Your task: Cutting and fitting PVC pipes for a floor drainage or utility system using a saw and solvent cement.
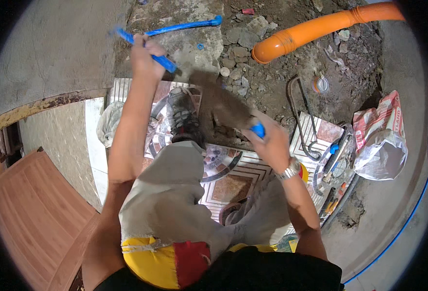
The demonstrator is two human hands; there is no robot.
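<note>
My left hand (146,56) is raised at the upper left, its fingers wrapped round a short length of blue pipe (164,63). In front of my right knee, my right hand (269,140) grips the blue handle of what looks like a handsaw (226,104). The wide brown blade is smeared by motion and stretches up and left toward the pipe's lower end; whether they touch I cannot tell. Just beyond my left hand lies a longer blue pipe (184,25) with an elbow at its right end. A small blue ring (200,46) rests on the concrete near it.
A thick orange pipe (306,35) crosses the rubble at the far right. Below it are a bent metal bar (294,97) and a tape roll (321,85). An open sack (381,138) stands beside several tools. At left is a wooden door panel (44,218). My shoe (182,114) is on patterned tiles.
</note>
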